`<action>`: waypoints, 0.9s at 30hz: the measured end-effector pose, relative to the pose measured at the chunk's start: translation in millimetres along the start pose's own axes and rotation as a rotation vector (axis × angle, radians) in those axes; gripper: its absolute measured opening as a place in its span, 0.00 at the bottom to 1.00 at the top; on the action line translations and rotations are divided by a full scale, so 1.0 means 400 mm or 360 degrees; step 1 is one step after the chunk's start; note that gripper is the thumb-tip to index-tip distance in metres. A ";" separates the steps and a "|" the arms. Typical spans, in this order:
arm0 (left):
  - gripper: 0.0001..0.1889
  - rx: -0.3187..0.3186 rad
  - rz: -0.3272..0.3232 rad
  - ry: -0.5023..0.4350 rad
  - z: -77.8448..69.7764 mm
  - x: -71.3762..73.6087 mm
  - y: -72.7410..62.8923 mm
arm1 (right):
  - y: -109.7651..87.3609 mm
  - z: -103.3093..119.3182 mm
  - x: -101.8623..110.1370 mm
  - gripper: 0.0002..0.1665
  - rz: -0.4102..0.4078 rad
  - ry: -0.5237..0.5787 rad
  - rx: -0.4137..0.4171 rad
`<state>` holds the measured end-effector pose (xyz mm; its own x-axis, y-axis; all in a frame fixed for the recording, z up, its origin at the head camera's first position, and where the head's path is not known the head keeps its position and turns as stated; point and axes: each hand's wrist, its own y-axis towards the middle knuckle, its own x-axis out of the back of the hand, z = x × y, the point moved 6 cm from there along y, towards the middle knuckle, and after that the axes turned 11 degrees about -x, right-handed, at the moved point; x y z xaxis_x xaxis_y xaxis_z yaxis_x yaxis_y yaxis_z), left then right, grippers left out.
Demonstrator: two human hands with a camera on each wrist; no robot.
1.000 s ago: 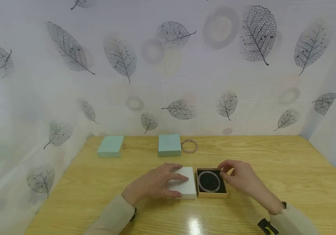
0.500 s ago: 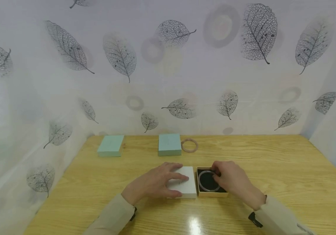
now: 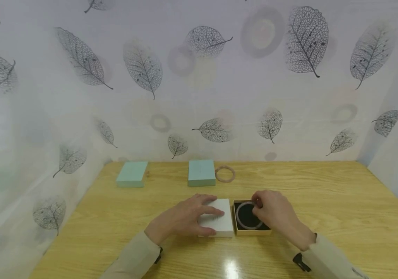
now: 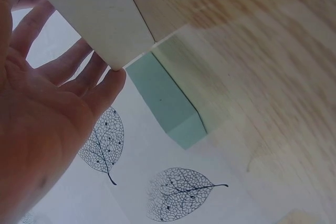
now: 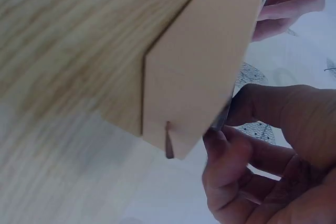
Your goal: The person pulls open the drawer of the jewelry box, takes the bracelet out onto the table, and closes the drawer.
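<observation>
My left hand (image 3: 185, 217) rests with spread fingers over a white box lid (image 3: 221, 225), thumb along its near edge. In the left wrist view, fingertips touch the side of that white lid (image 4: 102, 17). Just right of it stands a shallow open box (image 3: 253, 232) with tan sides and a black lining. Inside lies a pale, translucent bangle (image 3: 238, 221). My right hand (image 3: 277, 211) pinches the bangle's right side between thumb and forefinger, over the box's right part. The right wrist view shows these fingers (image 5: 226, 161) at the tan box wall (image 5: 194, 66), with a glassy bit between them.
Toward the back of the wooden table (image 3: 324, 193) are two mint-green boxes, one at left (image 3: 131, 174) and one near the middle (image 3: 201, 173). A pinkish bangle (image 3: 234, 174) lies beside the middle one. A leaf-patterned cloth (image 3: 199, 93) hangs behind and at both sides.
My right hand has moved left from the box's right edge and taken hold of the bangle, which has shifted slightly right. The left hand stays on the lid.
</observation>
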<state>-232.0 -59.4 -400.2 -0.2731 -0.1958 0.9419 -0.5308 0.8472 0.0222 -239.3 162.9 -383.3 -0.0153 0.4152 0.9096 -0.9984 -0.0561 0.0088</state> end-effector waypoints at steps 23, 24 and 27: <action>0.26 -0.0021 -0.0007 0.0022 -0.003 -0.002 0.002 | -0.030 -0.045 0.062 0.11 0.0049 0.0373 -0.0015; 0.26 -0.0022 -0.0009 0.0022 -0.003 -0.002 0.002 | -0.031 -0.050 0.063 0.11 0.0056 0.0403 -0.0045; 0.26 -0.0024 -0.0011 0.0027 -0.003 -0.002 0.002 | -0.031 -0.064 0.068 0.13 0.0070 0.0496 -0.0126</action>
<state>-231.3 -57.9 -400.7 -0.2557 -0.1931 0.9473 -0.5202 0.8534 0.0335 -228.7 198.1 -369.4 -0.0621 0.6728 0.7372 -0.9974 -0.0141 -0.0711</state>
